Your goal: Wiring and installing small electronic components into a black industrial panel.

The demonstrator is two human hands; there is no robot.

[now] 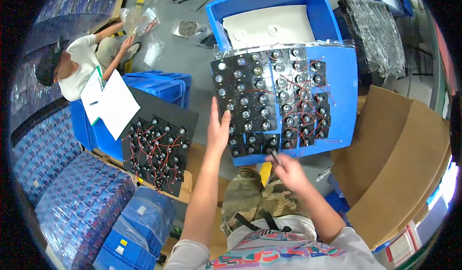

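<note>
I see the left hand (219, 131) — straight, released — at the black boards (250, 107); rightward of it, the right hand (291, 171) pinches a dark stick (275, 158).

No word or number is legible in this view. A yellow label (123, 242) and a white label (119, 250) sit close together on a blue bin (137, 259) at lower left; a pale label (141, 210) marks the plastic-wrapped blue bin (159, 206) just beyond; multicoloured print (274, 256) crosses the wearer's pale shirt (358, 250), its dark lettering too distorted to read.
</note>
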